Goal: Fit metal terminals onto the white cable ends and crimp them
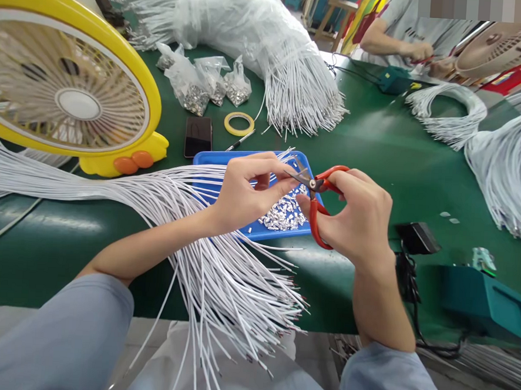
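Observation:
My right hand [358,218] grips red-handled scissors [319,201], blades pointing left over a blue tray [227,159] holding several small metal terminals [283,214]. My left hand [247,188] is pinched closed just left of the blades, on something too small to make out. A big bundle of thin white wires [188,214] runs from the left under my left forearm and fans out over the table's near edge.
A yellow desk fan [73,89] stands at left. A black phone [198,136], tape roll [239,123] and bags of terminals [196,85] lie behind the tray. More wire bundles [294,73] sit at back and right. A teal device [487,303] sits near right. Another person works at far right.

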Demonstrator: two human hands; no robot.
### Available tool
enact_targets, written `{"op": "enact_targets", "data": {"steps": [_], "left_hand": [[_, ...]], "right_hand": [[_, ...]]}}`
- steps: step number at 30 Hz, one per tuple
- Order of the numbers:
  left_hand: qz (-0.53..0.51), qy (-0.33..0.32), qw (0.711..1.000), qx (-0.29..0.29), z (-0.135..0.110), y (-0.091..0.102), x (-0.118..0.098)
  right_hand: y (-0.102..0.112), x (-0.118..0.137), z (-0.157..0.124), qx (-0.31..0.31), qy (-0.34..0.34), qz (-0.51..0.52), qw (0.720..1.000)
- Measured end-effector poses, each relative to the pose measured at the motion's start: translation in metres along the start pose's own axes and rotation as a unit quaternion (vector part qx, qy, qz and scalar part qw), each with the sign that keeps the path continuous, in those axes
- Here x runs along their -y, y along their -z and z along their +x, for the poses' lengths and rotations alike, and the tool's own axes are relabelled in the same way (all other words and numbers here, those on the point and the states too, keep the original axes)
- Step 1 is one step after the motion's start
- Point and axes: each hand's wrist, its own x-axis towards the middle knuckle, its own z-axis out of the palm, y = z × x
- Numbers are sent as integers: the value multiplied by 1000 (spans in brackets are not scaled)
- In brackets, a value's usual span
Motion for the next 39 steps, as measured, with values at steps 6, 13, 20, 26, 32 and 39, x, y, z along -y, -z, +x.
{"op": "enact_targets", "data": {"steps": [6,13,20,26,32,39], "left_hand": [[-4,-2,1000,11,0,1,-1],[4,15,1000,14,-1,1,0],[-2,4,1000,14,-1,2,-3],[-38,67,997,-30,5,3,12],[-98,108,989,-15,6,5,8],[-112,113,984,83,-3,-2,-9]], "right_hand": [[-1,2,0,12,-7,3,1000],[-3,-1,-1,28,2,8,1000],[-5,5,0,61,-17,54,997],[0,-7,5,122,-127,61,982],[6,-25,12,-47,-190,305,932],[-10,0,1,-85,-99,429,894]]}}
